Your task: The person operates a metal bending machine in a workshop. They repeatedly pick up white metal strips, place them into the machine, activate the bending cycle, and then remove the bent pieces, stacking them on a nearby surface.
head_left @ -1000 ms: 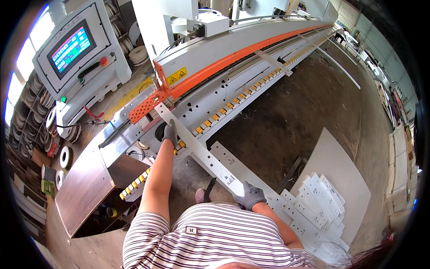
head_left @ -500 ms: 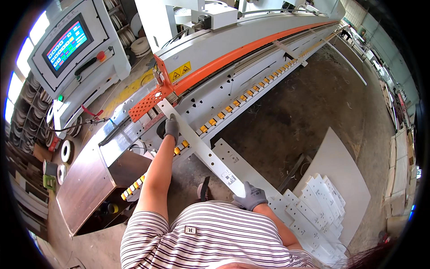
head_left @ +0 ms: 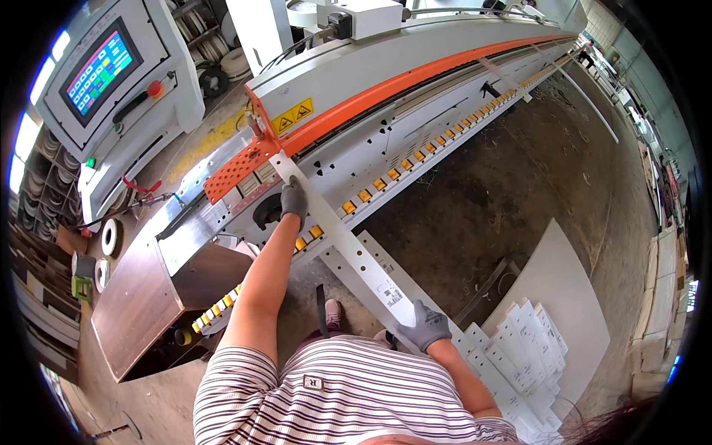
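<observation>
A long white board with drilled holes and a printed label lies slanting across the roller rail of an edge-banding machine. Its far end rests beside the orange perforated guard. In a grey glove, my left hand grips the board's left edge close to that end. My gloved right hand is closed around the board's near end, just past the label, in front of my body. Part of each hand's fingers is hidden by the glove's back or the board.
Yellow rollers line the machine's front. More white drilled boards are stacked at lower right, beside a large pale panel. A control console stands at upper left. Nearer on the left is a brown wooden cabinet.
Both hands and the board have shifted slightly to the right, away from the orange guard's left end. My view has moved a little too, and more of my shoes shows below.
</observation>
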Motion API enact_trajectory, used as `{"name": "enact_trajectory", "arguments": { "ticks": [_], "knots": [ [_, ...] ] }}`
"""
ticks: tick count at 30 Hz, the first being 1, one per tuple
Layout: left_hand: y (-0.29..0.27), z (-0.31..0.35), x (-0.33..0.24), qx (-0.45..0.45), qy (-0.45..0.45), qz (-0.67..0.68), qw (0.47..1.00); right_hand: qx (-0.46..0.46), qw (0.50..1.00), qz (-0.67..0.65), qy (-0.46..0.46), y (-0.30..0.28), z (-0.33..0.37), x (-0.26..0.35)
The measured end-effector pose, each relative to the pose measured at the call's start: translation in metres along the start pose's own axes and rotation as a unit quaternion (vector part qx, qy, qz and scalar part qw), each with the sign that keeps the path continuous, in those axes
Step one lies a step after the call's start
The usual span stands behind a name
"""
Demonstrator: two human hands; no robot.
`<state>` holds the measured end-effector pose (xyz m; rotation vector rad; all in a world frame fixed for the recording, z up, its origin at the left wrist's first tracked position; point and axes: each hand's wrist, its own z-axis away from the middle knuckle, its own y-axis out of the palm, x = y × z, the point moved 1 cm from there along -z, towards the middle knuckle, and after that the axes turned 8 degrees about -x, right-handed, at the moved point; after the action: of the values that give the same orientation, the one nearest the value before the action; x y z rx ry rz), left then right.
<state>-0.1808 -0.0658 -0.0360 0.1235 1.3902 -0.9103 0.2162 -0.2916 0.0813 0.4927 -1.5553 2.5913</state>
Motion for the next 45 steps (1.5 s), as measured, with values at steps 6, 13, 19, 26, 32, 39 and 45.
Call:
{"name": "enact_trajectory", "arguments": {
  "ticks": [6,13,19,26,32,39,45],
  "knots": [
    [0.062,-0.001,-0.028,-0.025,0.037,-0.025,0.999,-0.026,0.999,0.018,0.023,-0.04,-0.03,-0.025],
    [0.079,-0.051,-0.025,0.14,0.188,-0.029,0.972,-0.38,0.913,-0.149,-0.015,-0.021,-0.049,-0.028],
    [-0.018,0.074,-0.012,0.118,0.415,-0.046,0.901,-0.4,0.901,0.004,-0.168,0.114,-0.005,-0.091],
    [-0.078,0.212,0.062,0.286,0.434,-0.068,0.852,-0.205,0.908,0.21,0.298,0.191,0.065,-0.305],
    [-0.082,0.265,0.085,0.437,0.2,-0.072,0.874,-0.108,0.944,0.181,0.254,0.144,0.072,-0.308],
    [-0.045,0.348,0.042,0.567,0.058,-0.018,0.822,-0.147,0.988,-0.048,-0.002,0.048,0.05,-0.164],
    [-0.028,0.387,0.023,0.6,-0.015,0.029,0.799,-0.201,0.966,-0.091,-0.136,0.016,0.051,-0.081]
  ]
}}
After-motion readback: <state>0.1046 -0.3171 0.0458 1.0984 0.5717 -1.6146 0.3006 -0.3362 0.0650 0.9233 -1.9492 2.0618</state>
